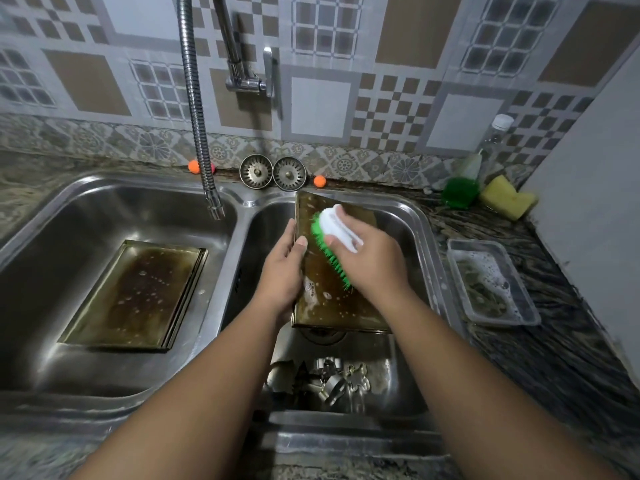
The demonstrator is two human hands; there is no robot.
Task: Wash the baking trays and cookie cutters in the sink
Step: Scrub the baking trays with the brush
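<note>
Over the right basin (420, 233) of the steel double sink, a browned baking tray (337, 308) is held tilted, with soap suds near its lower part. My left hand (282, 271) grips the tray's left edge. My right hand (369, 258) is shut on a white scrubbing brush (337, 228) whose green bristles press on the tray's face. Another stained baking tray (138, 296) lies flat in the left basin. Several metal cookie cutters (337, 381) sit in a heap at the bottom of the right basin, below the held tray.
A flexible tap hose (197, 109) hangs over the left basin. Two sink strainers (273, 171) lean at the back ledge. On the right counter stand a clear tub of soapy water (491, 282), a green soap bottle (460, 192) and a yellow sponge (507, 197).
</note>
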